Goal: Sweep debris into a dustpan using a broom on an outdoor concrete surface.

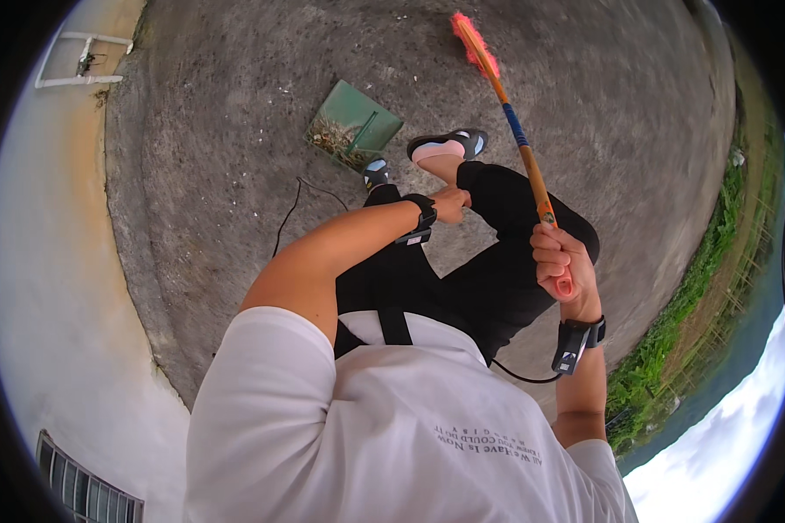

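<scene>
My right hand (pixel 564 264) is wrapped round the lower end of a long orange-brown broom handle (pixel 532 170) with a blue band. The broom slants up and away to a tip of pink bristles (pixel 475 44). My left hand (pixel 450 205) is closed beside my bent right knee; whatever its fingers hold, if anything, is hidden. Ahead of it, on the ground near my left shoe, lies a green dustpan (pixel 336 103) with dry, straw-coloured debris (pixel 330 137) inside. Each wrist wears a black strapped device.
My shoes (pixel 449 144) are on rough grey concrete (pixel 227 113) dotted with small pale bits. A dark cable (pixel 290 209) runs by my left side. A white wall (pixel 70 261) with a pale pipe frame (pixel 83 80) stands left. Green plants (pixel 689 305) border the right.
</scene>
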{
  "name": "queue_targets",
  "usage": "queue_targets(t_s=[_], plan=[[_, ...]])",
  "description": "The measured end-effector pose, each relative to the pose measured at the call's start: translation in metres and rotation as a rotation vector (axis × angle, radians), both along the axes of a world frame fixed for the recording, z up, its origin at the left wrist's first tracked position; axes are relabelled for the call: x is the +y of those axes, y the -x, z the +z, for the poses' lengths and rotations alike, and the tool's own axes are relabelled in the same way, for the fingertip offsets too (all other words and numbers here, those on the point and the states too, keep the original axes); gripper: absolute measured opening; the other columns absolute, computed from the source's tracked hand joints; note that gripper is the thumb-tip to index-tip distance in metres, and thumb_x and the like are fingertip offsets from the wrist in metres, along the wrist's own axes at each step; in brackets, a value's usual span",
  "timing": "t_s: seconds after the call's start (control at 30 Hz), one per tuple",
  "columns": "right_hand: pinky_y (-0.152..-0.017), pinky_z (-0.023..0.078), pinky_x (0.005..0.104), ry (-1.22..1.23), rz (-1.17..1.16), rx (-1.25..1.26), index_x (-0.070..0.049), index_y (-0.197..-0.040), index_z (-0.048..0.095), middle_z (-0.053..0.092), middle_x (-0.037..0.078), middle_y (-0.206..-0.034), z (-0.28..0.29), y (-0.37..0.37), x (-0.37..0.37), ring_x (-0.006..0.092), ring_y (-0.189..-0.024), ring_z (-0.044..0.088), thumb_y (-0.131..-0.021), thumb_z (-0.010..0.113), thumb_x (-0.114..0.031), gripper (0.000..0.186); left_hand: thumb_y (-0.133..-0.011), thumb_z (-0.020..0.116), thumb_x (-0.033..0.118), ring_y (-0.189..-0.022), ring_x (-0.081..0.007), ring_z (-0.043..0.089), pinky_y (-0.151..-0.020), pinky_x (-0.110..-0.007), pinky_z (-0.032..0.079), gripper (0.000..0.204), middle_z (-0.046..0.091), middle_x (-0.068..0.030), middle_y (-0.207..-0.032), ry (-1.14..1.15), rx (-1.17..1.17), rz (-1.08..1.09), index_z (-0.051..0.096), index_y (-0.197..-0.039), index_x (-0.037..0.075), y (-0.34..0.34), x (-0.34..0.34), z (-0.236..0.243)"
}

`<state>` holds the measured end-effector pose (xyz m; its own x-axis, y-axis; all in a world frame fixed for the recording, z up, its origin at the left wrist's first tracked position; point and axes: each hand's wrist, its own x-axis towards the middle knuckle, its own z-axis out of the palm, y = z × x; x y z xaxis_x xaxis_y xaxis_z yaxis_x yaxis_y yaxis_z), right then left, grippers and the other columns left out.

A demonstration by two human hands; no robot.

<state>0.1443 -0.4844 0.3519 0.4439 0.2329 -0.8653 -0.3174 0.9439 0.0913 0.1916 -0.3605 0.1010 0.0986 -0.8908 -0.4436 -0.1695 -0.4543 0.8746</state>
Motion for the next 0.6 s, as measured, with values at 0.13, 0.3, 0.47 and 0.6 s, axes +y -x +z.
queue_targets(t_s=[0.13, 0.3, 0.47, 0.6], plan=[[-0.029, 0.024, 0.0138, 0.015, 0.028, 0.017, -0.009, -0.067, 0.035, 0.028, -0.005, -0.051, 0.001, -0.005, 0.003, 0.0006, -0.036, 0.028, -0.082, 0.037, -0.009, 0.014, -0.064, 0.047, 0.006, -0.1, -0.0331, 0.035, -0.082, -0.037, 0.032, 0.046, 0.04, -0.0201, -0.099, 0.034, 0.019, -0.1, 0.04, -0.11, 0.002, 0.03, -0.006, 0.002], [-0.029, 0.024, 0.0141, 0.016, 0.017, 0.001, -0.009, -0.068, 0.035, 0.029, -0.005, -0.051, 0.002, -0.004, -0.003, 0.0006, -0.036, 0.028, -0.081, 0.038, -0.008, 0.014, -0.062, 0.046, 0.007, -0.103, -0.0313, 0.035, -0.082, -0.041, 0.033, 0.048, 0.043, -0.0192, -0.104, 0.009, -0.138, -0.196, 0.043, -0.11, 0.003, 0.027, -0.004, 0.002], [-0.029, 0.024, 0.0133, -0.012, 0.011, -0.014, -0.008, -0.068, 0.035, 0.029, -0.005, -0.051, 0.001, 0.009, -0.015, 0.0011, -0.037, 0.028, -0.081, 0.039, -0.008, 0.013, -0.065, 0.05, 0.012, -0.091, -0.0279, 0.048, -0.072, -0.036, 0.04, 0.035, 0.051, -0.0168, -0.096, -0.115, -0.04, -0.154, 0.051, -0.098, 0.001, -0.026, 0.003, 0.005], [-0.033, 0.027, 0.0141, -0.027, 0.101, -0.032, -0.008, -0.069, 0.035, 0.031, -0.005, -0.053, -0.008, 0.033, -0.031, 0.0018, -0.04, 0.03, -0.082, 0.041, -0.011, 0.014, -0.069, 0.051, 0.015, -0.078, -0.0277, 0.053, -0.068, -0.034, 0.041, 0.025, 0.055, -0.0148, -0.086, -0.036, -0.167, 0.109, 0.053, -0.089, 0.001, -0.084, 0.008, 0.04]])
